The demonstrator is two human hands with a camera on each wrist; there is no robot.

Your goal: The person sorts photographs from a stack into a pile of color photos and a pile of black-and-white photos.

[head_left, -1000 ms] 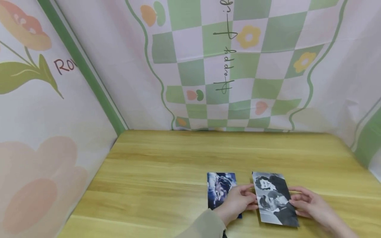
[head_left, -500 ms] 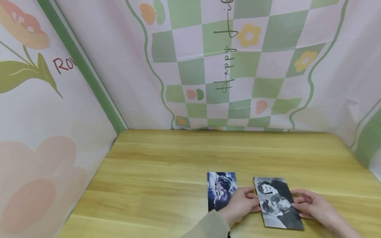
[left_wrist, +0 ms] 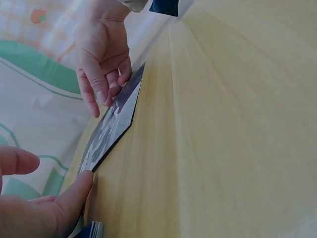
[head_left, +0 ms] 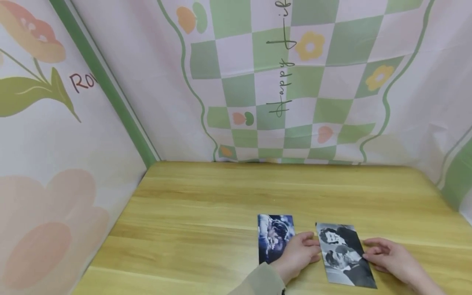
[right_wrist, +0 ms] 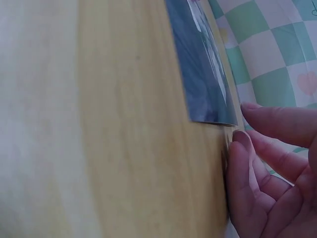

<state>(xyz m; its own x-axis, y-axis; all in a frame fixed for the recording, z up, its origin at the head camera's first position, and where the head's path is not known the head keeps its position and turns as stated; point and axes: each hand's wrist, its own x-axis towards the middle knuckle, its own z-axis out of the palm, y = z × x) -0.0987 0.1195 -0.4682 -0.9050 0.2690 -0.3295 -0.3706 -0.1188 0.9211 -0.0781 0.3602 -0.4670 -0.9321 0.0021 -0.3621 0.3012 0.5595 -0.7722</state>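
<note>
A black-and-white photo card [head_left: 344,254] showing people lies flat near the front right of the table [head_left: 191,229]. My left hand [head_left: 296,254] is at its left edge. In the left wrist view the left thumb [left_wrist: 77,191] touches the card's edge, while the index finger stays apart from it. My right hand [head_left: 392,260] is at the right edge with loosely bent fingers; in the right wrist view its fingertips are just off the card. A blue-toned photo card [head_left: 271,235] lies to the left, partly covered by my left hand and sleeve.
A curtain [head_left: 236,90] with green checks and flowers hangs behind the table's back edge. Another printed panel [head_left: 48,164] borders the left side. In the left wrist view, layered edges of a blue stack [left_wrist: 94,230] show below the thumb.
The black-and-white card has come down and slightly toward the front right, and both hands moved with it. My fingers have loosened from its edges. The blue-toned card stayed put.
</note>
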